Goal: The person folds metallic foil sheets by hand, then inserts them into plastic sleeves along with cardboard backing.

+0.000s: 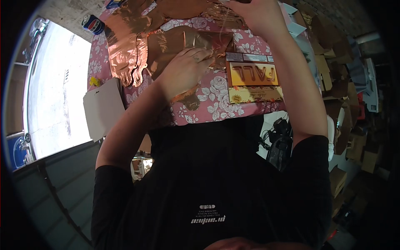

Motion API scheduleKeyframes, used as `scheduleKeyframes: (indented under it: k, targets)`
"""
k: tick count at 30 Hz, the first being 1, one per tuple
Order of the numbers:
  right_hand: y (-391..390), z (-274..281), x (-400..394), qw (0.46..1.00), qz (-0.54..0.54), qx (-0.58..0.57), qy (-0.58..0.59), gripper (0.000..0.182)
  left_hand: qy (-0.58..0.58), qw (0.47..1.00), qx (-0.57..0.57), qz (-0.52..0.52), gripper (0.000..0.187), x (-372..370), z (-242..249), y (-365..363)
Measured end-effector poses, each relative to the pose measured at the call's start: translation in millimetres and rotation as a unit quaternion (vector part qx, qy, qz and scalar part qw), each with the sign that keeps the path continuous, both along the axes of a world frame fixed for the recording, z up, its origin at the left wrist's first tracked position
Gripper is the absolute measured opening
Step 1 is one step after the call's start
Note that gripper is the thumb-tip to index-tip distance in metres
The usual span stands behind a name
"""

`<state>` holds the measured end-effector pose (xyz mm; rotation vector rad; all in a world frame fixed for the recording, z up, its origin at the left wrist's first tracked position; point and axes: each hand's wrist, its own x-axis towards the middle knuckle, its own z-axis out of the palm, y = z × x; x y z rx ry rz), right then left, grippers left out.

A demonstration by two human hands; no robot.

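Observation:
My left hand (187, 70) lies with its fingers stretched out on a flat copper-coloured foil balloon (166, 46). At the top edge of the view, my right hand (260, 16) is partly cut off, its fingers pinched together. A thin pale strand (225, 18) hangs below those fingertips; what they grip is too small to make out. More flat copper foil balloons (125, 41) lie to the left, and one (179, 8) sits at the far side. Below my right forearm is a balloon package (253, 75) marked "FALL", turned upside down from here.
A pink floral tablecloth (212, 93) covers the table. A Pepsi can (93, 24) stands at the far left corner. White cardboard (102, 110) and a yellow scrap (95, 81) sit at the left edge. Cardboard boxes (323, 79) crowd the right; a black bag (279, 146) is below the table edge.

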<state>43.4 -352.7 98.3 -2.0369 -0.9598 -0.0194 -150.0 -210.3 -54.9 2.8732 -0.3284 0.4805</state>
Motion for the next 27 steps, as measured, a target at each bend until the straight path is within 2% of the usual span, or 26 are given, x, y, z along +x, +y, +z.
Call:
scheduleKeyframes:
  k: [5,7,8,9,10,12,15,16,17,18,20,24,25,27]
  targets:
    - [11.8,35.1,-33.1,0.999,-0.01,-0.006,0.04,0.027,0.0,1.0,-0.002,-0.005,0.049,-0.1,-1.7,-0.3]
    - [13.2,39.6,-49.3,0.973,-0.01,-0.006,0.231,0.024,-0.002,1.0,0.002,-0.005,0.05,0.2,-2.1,-0.8]
    - [14.0,19.8,-37.8,0.973,-0.009,-0.007,0.231,0.024,-0.005,1.0,0.005,-0.004,0.05,0.3,-2.3,-1.1]
    - [14.8,-21.8,-14.5,0.994,0.031,-0.06,0.085,0.019,-0.005,1.0,0.005,-0.003,0.05,0.4,-2.3,-1.0]
    - [14.7,-57.2,1.7,0.989,0.071,-0.112,-0.062,0.019,-0.01,1.0,0.003,-0.005,0.052,0.5,-2.3,-0.5]
    - [11.1,-103.9,13.2,0.987,0.083,-0.122,-0.062,0.019,-0.012,1.0,0.0,-0.007,0.053,-0.2,-2.0,-0.1]
    - [2.1,-117.5,5.5,0.977,0.107,-0.187,0.003,0.025,-0.007,1.0,-0.006,-0.006,0.053,0.2,-2.8,-0.3]
    - [-6.2,-120.6,4.0,0.979,0.145,-0.123,-0.067,0.034,-0.01,1.0,-0.002,-0.012,0.051,0.8,-3.9,0.9]
    - [-16.1,-122.5,2.8,0.972,0.181,-0.058,-0.136,0.044,-0.014,1.0,0.003,-0.017,0.05,0.9,-4.7,2.6]
    - [-31.8,-106.0,-3.7,0.973,0.178,-0.111,-0.092,0.059,-0.014,1.0,0.003,-0.014,0.05,0.6,-4.1,3.0]
    - [-67.6,-78.4,-20.3,0.974,0.169,-0.093,-0.121,0.062,-0.001,1.0,0.0,-0.016,0.048,0.4,-2.6,2.3]
    - [-148.8,-69.9,-48.5,0.961,0.15,-0.227,-0.036,0.073,-0.03,0.999,-0.018,-0.017,0.038,1.9,-1.6,1.0]
    - [-166.6,-73.4,-53.5,0.962,0.15,-0.226,-0.037,0.073,-0.028,0.999,-0.013,-0.012,0.038,2.1,-1.1,-0.1]
    - [-196.6,-84.3,-62.1,0.931,0.173,-0.312,-0.074,0.079,-0.022,1.0,-0.008,-0.01,0.038,0.5,-2.4,0.5]
